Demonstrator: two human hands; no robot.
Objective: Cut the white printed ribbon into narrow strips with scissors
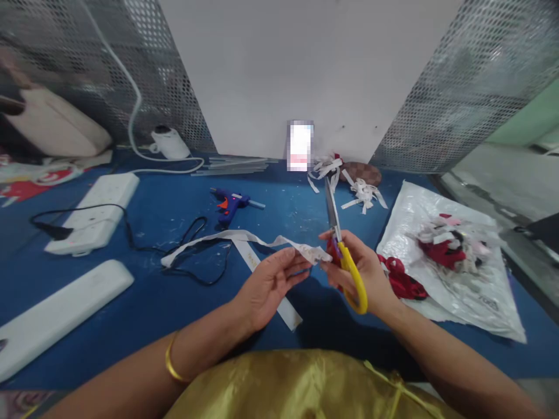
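Observation:
My left hand pinches a long white ribbon near its right end, above the blue table. The ribbon trails left across the table. My right hand is closed around yellow-handled scissors, whose blades point up and away. That hand's fingertips also touch the ribbon's end, and something red shows between its fingers.
A blue glue gun with a black cord lies behind the ribbon, and glue sticks rest by the wall. White power strips sit at left. A plastic sheet with red and white ribbon pieces lies at right. White bows lie near the wall.

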